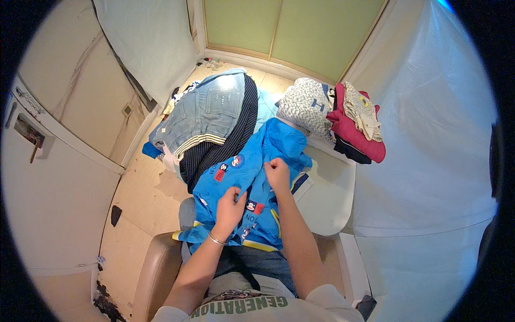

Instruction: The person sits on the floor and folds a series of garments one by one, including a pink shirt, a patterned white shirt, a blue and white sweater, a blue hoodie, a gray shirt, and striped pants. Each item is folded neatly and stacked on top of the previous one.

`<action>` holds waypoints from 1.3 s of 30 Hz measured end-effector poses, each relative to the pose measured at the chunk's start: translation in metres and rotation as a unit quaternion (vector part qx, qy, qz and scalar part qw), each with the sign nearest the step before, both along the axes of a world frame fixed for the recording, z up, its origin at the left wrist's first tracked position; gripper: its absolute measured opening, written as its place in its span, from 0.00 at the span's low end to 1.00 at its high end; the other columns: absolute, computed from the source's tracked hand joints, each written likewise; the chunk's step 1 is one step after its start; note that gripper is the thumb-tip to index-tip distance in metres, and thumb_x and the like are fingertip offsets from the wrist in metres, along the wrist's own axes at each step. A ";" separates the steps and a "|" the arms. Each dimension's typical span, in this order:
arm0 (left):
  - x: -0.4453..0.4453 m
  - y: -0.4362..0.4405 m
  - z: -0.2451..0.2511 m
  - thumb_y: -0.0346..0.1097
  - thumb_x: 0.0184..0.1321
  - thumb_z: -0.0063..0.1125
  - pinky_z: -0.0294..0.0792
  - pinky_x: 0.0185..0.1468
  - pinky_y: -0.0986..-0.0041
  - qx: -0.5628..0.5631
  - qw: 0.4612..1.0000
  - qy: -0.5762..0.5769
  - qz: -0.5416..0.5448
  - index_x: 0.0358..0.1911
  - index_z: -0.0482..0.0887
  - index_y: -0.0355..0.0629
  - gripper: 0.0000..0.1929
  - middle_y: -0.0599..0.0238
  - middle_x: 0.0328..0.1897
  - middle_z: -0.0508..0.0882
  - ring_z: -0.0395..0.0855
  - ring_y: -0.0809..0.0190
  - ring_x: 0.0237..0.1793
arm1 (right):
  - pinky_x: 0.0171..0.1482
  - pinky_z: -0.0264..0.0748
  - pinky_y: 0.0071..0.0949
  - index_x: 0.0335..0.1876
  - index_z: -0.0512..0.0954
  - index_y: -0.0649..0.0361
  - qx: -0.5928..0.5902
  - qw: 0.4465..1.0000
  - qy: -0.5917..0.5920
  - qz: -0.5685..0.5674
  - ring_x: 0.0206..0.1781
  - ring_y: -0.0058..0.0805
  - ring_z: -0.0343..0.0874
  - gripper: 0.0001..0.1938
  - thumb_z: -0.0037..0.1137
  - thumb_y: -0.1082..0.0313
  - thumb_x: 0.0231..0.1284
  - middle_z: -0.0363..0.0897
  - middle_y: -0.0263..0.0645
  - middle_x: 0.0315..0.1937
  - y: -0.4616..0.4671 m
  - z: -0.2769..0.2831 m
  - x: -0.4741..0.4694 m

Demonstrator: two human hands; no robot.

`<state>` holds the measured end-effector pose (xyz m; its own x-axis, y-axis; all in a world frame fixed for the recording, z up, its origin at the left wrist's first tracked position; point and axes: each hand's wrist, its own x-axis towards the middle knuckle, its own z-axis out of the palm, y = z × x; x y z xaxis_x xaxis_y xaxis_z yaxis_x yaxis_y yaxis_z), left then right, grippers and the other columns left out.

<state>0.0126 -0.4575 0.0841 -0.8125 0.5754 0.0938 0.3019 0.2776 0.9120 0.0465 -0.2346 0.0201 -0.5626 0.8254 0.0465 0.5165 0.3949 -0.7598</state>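
Observation:
Across my lap lies a bright blue hooded jacket [251, 177] with yellow trim and cartoon monkey patches. Its hood points away from me. My left hand [231, 207] pinches one front edge of the jacket near its middle. Farther up, just below the hood, my right hand [277, 175] grips the other front edge with curled fingers. The jacket front is partly parted between the two hands. Its lower hem and one yellow-cuffed sleeve rest over my jeans [257, 261].
Beyond the jacket, a denim garment [213, 100] and a dark pinstriped garment [245, 120] top a clothes heap. Folded clothes, including a patterned grey top [305, 106] and a crimson garment [356, 129], lie on a pale table [332, 193]. A tan armrest [159, 265] stands left.

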 end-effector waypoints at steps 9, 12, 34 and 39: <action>0.026 0.002 0.020 0.38 0.73 0.62 0.73 0.32 0.57 -0.056 0.992 0.004 -0.110 0.45 0.79 0.40 0.10 0.44 0.30 0.83 0.84 0.44 0.30 | 0.36 0.72 0.35 0.31 0.77 0.65 -0.174 0.978 0.113 -0.005 0.30 0.27 0.75 0.11 0.65 0.65 0.61 0.78 0.43 0.24 -0.011 0.031 0.019; 0.032 -0.004 0.017 0.39 0.71 0.63 0.76 0.35 0.53 -0.051 0.986 0.084 -0.132 0.47 0.81 0.40 0.11 0.43 0.35 0.86 0.86 0.39 0.35 | 0.34 0.71 0.37 0.27 0.76 0.68 -0.132 0.989 0.047 0.036 0.28 0.28 0.75 0.16 0.66 0.61 0.59 0.78 0.46 0.22 -0.013 0.050 0.010; -0.070 -0.131 0.172 0.24 0.65 0.52 0.76 0.47 0.74 0.276 0.938 0.145 0.154 0.47 0.85 0.39 0.11 0.64 0.40 0.87 0.84 0.65 0.41 | 0.72 0.74 0.51 0.66 0.74 0.67 -0.468 0.615 0.623 0.124 0.66 0.52 0.79 0.29 0.52 0.64 0.57 0.79 0.51 0.64 -0.060 0.328 -0.072; -0.043 -0.089 0.182 0.31 0.60 0.60 0.80 0.55 0.60 0.119 0.967 0.209 -0.078 0.50 0.88 0.38 0.15 0.46 0.48 0.90 0.90 0.43 0.50 | 0.66 0.80 0.48 0.67 0.74 0.65 -0.366 0.683 0.632 0.025 0.61 0.49 0.82 0.33 0.51 0.62 0.51 0.81 0.51 0.61 -0.035 0.309 0.023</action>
<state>-0.0307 -0.5466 0.2658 -0.5791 0.6097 0.5412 0.6801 -0.0048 0.7331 0.0697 -0.2695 0.3290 -0.4835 0.8688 0.1070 -0.7338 -0.3357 -0.5907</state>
